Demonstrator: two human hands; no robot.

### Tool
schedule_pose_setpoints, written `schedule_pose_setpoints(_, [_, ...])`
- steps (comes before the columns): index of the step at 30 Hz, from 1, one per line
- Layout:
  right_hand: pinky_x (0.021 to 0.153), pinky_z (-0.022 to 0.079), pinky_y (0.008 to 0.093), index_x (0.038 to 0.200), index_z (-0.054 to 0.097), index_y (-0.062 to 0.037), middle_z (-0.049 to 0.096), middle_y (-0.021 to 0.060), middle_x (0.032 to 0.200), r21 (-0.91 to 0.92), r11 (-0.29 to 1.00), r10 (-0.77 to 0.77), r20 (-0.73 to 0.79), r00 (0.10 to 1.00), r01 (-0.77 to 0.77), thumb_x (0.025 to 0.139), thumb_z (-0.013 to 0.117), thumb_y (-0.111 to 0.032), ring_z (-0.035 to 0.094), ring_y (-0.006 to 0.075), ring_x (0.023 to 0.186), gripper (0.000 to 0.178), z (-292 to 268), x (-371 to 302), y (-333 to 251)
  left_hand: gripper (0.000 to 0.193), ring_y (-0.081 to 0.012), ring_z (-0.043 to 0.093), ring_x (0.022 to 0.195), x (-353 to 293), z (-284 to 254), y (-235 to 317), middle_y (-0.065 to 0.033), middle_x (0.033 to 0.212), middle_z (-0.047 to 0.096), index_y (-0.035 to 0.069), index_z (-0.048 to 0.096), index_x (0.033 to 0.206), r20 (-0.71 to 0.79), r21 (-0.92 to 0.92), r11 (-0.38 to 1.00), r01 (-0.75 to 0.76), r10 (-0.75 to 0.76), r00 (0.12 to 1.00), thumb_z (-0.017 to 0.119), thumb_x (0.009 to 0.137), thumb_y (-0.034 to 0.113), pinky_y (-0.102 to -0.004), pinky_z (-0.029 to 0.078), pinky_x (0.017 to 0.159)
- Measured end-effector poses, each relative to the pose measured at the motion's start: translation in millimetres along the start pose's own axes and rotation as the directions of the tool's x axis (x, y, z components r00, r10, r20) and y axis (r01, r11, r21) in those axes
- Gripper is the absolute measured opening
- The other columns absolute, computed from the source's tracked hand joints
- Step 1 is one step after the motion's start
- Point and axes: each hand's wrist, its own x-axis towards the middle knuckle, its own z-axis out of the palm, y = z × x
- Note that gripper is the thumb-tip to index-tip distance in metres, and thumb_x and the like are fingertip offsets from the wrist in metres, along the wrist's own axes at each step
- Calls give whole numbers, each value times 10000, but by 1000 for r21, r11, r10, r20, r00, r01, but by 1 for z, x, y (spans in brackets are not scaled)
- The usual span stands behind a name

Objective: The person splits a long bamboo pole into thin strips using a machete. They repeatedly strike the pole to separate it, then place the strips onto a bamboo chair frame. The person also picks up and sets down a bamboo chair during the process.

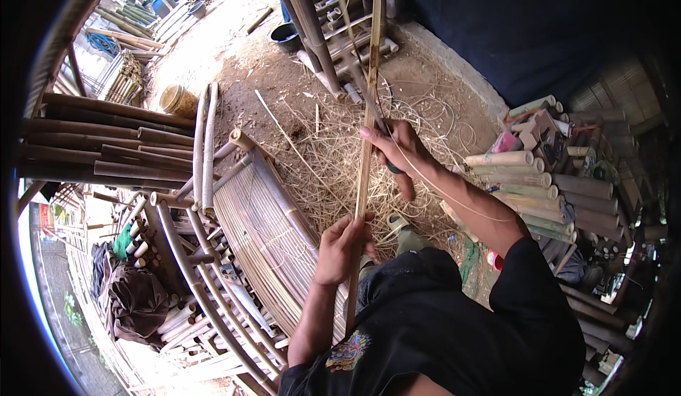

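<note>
A long, narrow bamboo strip (365,165) runs up through the middle of the view, its lower end against my dark shirt. My left hand (343,249) is closed around its lower part. Higher up, my right hand (402,148) grips a knife with a brown handle (404,185) poking out below the fist. The knife's dark blade (373,104) lies close along the strip, and my right thumb presses on the strip there. A thin, pale sliver curves over my right forearm. Where the blade's edge meets the strip is too small to tell.
Bamboo shavings (333,162) litter the dirt floor ahead. A slatted bamboo bench (259,212) stands to my left, with dark bamboo poles (106,141) beyond it. Cut bamboo lengths (504,158) are piled at right. A bamboo frame (312,34) and a black bucket (285,36) stand ahead.
</note>
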Motion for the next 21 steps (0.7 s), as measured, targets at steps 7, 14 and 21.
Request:
schedule_pose_setpoints(7, [288, 304, 293, 762, 494, -113, 439, -6, 513, -629, 66, -805, 425, 414, 774, 921, 433, -617, 343, 92, 360, 532, -22, -11, 42, 315, -24, 368, 452, 6, 16, 0, 37, 609, 496, -17, 641, 1004, -334, 223, 974, -43, 118, 935, 525, 986, 276, -188, 275, 413])
schedule_pose_setpoints(14, [309, 325, 346, 972, 529, -66, 463, 12, 560, -733, 679, -91, -35, 995, 36, 901, 329, -711, 407, 95, 424, 679, -50, 1, 9, 333, -26, 380, 450, -14, 19, -25, 51, 558, 468, -24, 655, 927, -408, 333, 943, -8, 152, 900, 546, 977, 287, -200, 264, 408])
schedule_pose_setpoints(21, [283, 206, 219, 806, 499, -117, 261, -40, 509, -448, 499, -607, 430, 668, 742, 957, 308, -608, 251, 60, 372, 549, -46, 8, 89, 314, -25, 397, 507, -20, 27, -23, 55, 580, 478, -15, 658, 903, -395, 311, 941, 136, -2, 918, 548, 974, 270, -208, 293, 447])
